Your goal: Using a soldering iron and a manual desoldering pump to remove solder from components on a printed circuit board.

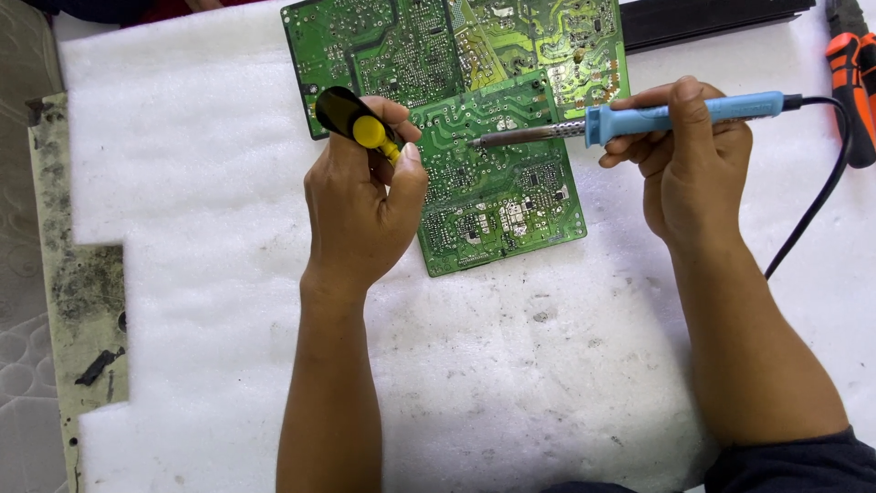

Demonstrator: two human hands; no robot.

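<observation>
Desoldering on green circuit board [497, 183] | right hand [693, 169] grips blue soldering iron [639, 119], tip on board | left hand [360, 205] clasps yellow-black desoldering pump [356, 123] at board's left edge | next move likely needs pump nozzle brought beside tip

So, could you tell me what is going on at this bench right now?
A person is working over a green circuit board that lies solder side up on white foam sheet. The right hand holds a blue-handled soldering iron, its tip resting on the board. The left hand grips a black and yellow tool at the board's left edge. A second green board lies behind, and an orange-handled tool sits at the far right.
</observation>
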